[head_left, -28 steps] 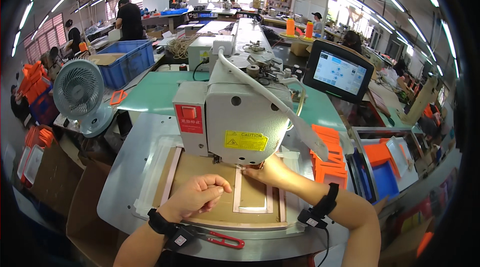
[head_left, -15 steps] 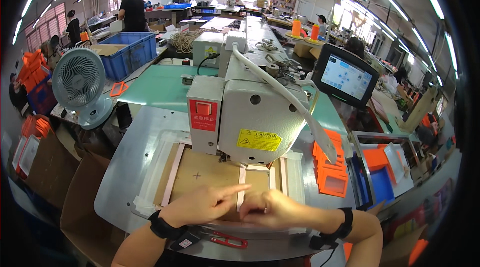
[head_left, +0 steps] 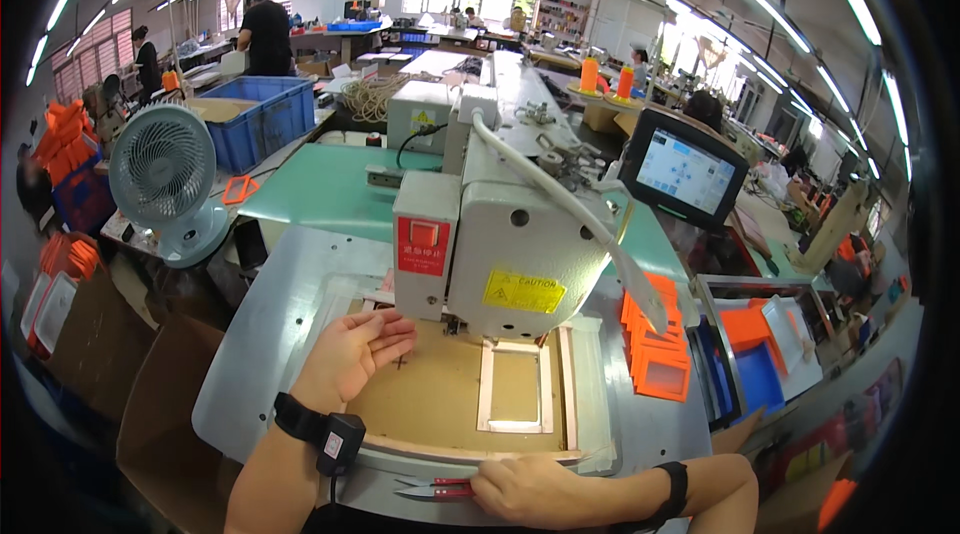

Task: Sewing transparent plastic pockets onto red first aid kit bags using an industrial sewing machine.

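My left hand (head_left: 362, 356) is held over the left part of the tan template board (head_left: 420, 414), below the sewing machine head (head_left: 530, 244). It is open, its fingers stretched toward the right and nothing in them. Down at the near edge of the metal plate, my right hand (head_left: 525, 490) has its fingers closed on a pair of red-handled thread snips (head_left: 450, 490). The snips' blades point left. On the board's right side is a small rectangular frame of pale strips (head_left: 487, 389). The machine's needle area is partly hidden under the head.
Orange frame pieces (head_left: 660, 344) lie stacked on the right of the plate, beside a tray (head_left: 745, 334) with orange and blue pieces. A control screen (head_left: 688, 170) stands behind them. At left are a fan (head_left: 165, 169), a blue crate (head_left: 270, 114) and a cardboard box (head_left: 170, 384).
My left hand has moved away from the small frame, up and left, and opened out. My right hand has dropped to the near edge and taken hold of the thread snips.
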Motion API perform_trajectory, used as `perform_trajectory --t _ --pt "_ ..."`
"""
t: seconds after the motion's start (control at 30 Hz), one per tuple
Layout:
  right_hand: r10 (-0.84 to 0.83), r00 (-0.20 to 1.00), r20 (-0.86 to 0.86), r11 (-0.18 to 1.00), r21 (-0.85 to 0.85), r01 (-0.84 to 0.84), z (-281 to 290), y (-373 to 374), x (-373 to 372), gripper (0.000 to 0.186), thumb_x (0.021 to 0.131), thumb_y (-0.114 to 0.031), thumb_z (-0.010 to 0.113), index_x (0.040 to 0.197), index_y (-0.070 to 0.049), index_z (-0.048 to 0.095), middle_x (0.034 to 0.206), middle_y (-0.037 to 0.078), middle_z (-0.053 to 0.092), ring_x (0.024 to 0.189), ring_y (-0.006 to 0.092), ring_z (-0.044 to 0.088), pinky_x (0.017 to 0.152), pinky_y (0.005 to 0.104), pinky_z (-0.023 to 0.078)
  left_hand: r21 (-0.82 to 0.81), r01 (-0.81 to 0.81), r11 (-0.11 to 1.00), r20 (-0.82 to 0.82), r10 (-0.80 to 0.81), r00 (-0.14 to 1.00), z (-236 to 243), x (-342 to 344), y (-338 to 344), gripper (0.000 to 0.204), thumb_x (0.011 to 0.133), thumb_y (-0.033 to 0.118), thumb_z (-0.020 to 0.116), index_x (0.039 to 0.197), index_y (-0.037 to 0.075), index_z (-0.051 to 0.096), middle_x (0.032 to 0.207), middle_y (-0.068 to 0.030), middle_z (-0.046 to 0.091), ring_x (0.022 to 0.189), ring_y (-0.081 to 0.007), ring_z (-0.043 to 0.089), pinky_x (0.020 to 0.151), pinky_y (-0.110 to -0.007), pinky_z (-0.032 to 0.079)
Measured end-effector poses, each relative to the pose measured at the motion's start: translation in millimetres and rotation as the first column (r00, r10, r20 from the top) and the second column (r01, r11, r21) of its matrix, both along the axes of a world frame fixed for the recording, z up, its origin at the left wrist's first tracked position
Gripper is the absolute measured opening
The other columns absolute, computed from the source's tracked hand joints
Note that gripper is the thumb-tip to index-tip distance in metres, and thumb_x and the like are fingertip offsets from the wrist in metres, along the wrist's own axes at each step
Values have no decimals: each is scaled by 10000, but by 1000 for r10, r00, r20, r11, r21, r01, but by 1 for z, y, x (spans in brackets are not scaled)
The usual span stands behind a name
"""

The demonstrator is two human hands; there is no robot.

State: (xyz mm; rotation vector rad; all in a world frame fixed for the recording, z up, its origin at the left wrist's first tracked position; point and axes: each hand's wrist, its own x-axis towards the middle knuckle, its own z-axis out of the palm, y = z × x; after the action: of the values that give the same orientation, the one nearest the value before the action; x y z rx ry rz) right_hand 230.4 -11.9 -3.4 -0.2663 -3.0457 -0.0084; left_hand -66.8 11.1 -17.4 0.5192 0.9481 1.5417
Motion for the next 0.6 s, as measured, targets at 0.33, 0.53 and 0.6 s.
perform_trajectory --t 0.33,0.53,0.6 --pt "-166 625 -763 951 44 305 185 85 29 98 821 40 671 859 -32 615 750 80 604 627 217 604 560 368 457 23 -25 999 176 21 984 -14 -8 4 303 1003 178 561 1210 -40 520 1139 -162 609 1113 -304 612 983 -443 516" --pt "-176 846 -504 861 337 380 236 197 -6 122 882 -113 677 959 -19 662 858 128 623 807 317 629 721 400 488 112 -131 985 284 95 954 -12 -11 11 293 995 193 584 1193 -11 515 1168 -150 585 1154 -318 580 1018 -464 477" --pt "-130 905 -405 959 181 219 234 204 -22 174 871 -111 687 1031 -52 723 869 129 619 828 332 619 746 403 491 136 -208 969 293 161 942 -15 -20 9 305 990 196 592 1210 0 510 1151 -139 575 1146 -317 572 1030 -475 461"
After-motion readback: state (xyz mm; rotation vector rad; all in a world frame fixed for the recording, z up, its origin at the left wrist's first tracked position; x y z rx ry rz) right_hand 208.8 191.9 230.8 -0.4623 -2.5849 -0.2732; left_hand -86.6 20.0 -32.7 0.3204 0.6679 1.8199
